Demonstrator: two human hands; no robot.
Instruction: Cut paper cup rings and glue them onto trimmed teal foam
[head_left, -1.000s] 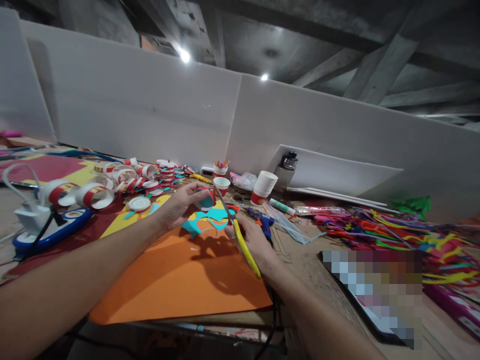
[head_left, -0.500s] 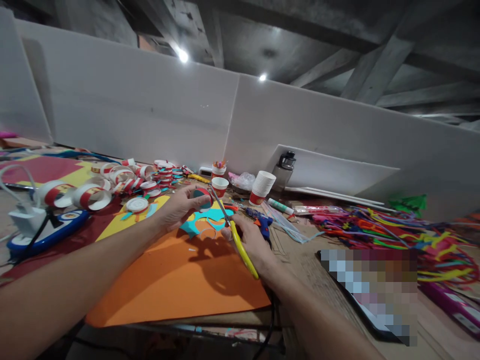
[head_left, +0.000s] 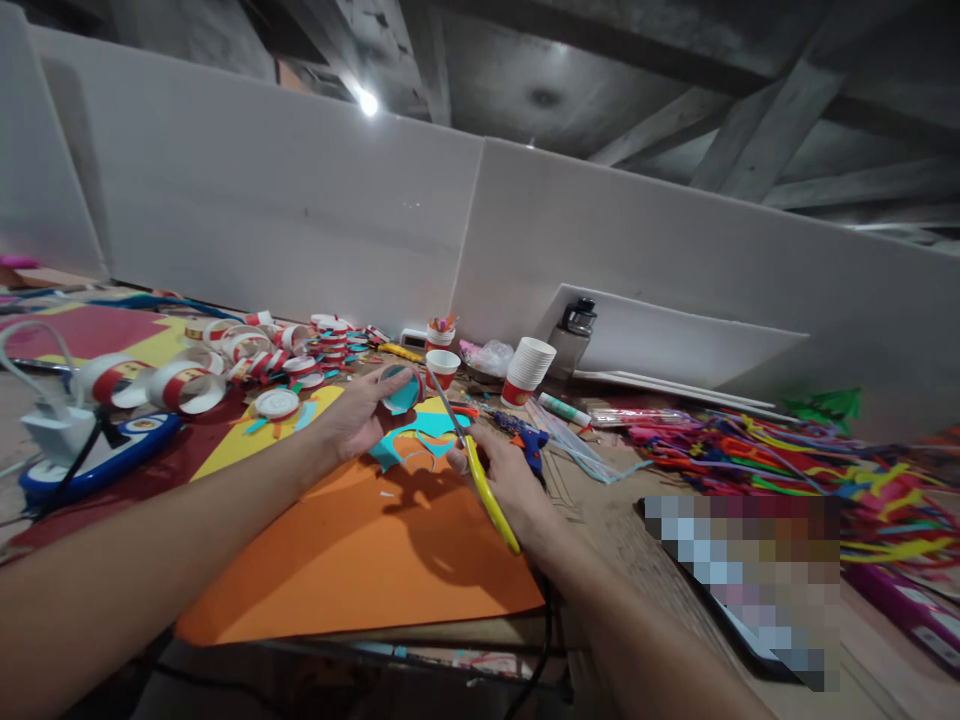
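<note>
My left hand (head_left: 361, 418) pinches a small round disc (head_left: 403, 391) with a teal face, apparently a cut-off paper cup base. Yellow-handled scissors (head_left: 486, 490) are in my right hand (head_left: 504, 472), their blades pointing up and away, close to the disc but apart from it. Below both hands lie teal paper scraps (head_left: 390, 447) with curved cut-outs, on a sheet of orange paper (head_left: 352, 570). To the left, a white round cup base (head_left: 276, 404) with coloured strips under it rests on yellow paper.
Cut cup rings (head_left: 184, 388) and stacked cup bases (head_left: 330, 345) crowd the left. Behind stand a paper cup (head_left: 442, 367), a cup stack (head_left: 529, 370) and a bottle (head_left: 571, 345). A blue glue gun (head_left: 532, 445), pipe cleaners (head_left: 750, 450) and a phone (head_left: 739, 585) lie to the right.
My left hand has turned the disc, so its teal face now shows more fully and the red side is less visible. The scissors stay in my right hand, nearly unmoved.
</note>
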